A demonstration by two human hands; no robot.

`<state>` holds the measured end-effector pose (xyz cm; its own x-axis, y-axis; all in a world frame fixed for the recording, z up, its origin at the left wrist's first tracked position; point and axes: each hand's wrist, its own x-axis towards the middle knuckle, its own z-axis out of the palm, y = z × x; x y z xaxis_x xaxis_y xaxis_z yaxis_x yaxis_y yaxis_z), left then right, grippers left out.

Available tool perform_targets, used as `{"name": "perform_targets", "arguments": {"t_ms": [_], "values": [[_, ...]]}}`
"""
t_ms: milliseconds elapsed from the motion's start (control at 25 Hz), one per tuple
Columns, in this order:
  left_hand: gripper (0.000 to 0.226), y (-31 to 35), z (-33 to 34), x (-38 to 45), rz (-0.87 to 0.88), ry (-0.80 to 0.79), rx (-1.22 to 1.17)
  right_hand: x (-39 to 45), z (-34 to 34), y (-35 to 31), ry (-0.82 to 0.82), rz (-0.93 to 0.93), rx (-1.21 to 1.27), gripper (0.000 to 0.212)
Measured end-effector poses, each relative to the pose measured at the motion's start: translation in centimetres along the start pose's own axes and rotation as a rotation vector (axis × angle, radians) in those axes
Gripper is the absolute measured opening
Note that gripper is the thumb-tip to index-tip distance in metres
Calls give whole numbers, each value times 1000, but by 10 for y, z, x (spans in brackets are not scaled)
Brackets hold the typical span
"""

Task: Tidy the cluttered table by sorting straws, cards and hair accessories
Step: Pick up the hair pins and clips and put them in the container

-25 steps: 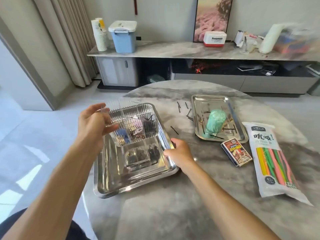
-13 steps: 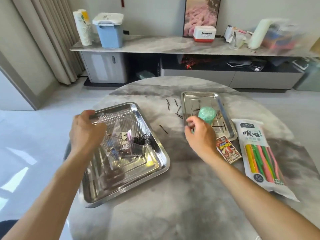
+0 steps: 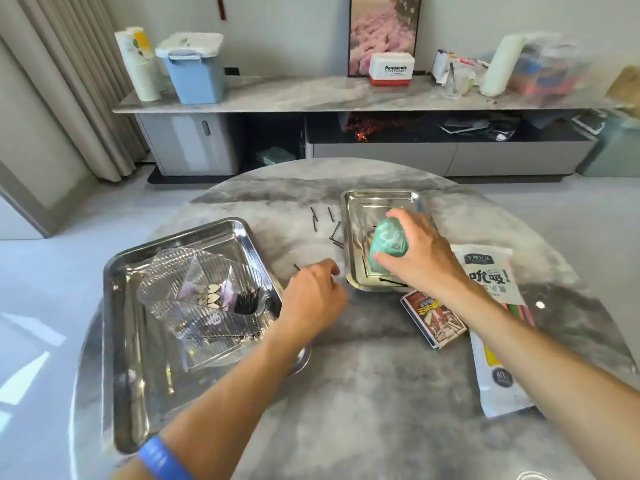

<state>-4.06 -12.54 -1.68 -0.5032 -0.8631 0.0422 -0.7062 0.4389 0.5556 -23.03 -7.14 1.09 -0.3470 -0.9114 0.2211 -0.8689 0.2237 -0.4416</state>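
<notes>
Gripping one green bundle, right-hand fingers; left hand loosely curled, empty; two trays.

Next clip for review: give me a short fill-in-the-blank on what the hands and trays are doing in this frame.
1. The right hand grips a ____ bundle over the small tray.
2. The clear ribbed container sits in the ____ tray.
3. The card box lies between the small tray and the ____ packet.
4. The left hand reaches toward a loose hairpin on the ____.

Missing words: green; large; straw; table
</notes>
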Motion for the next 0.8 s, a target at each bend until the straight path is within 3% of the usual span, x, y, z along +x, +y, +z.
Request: {"name": "perform_targets", "arguments": {"t_ms": [120,200,400,480,560,640,720,800], "values": [[39,4,26,38,-189,-51,-13,-43,-23,-6,-309,-116,158,67],[43,8,41,56,-304,-81,-99,-70,-24,-6,-512,-197,118,68],[19,7,47,70,-454,-86,-457,-82,-17,-4,-709,-320,15,76],[11,3,36,65,-444,-25,-555,-69,-25,1,-563,-216,171,66],[13,-1,21,55,-445,10,-643,-55,-36,12,-162,0,300,47],[13,-7,4,44,-447,59,-708,-42,-40,21,125,208,214,50],[11,-9,-15,28,-443,81,-783,-30,-34,20,119,361,182,65],[10,-8,-41,12,-407,61,-869,-19,-27,3,34,536,562,53]]}}
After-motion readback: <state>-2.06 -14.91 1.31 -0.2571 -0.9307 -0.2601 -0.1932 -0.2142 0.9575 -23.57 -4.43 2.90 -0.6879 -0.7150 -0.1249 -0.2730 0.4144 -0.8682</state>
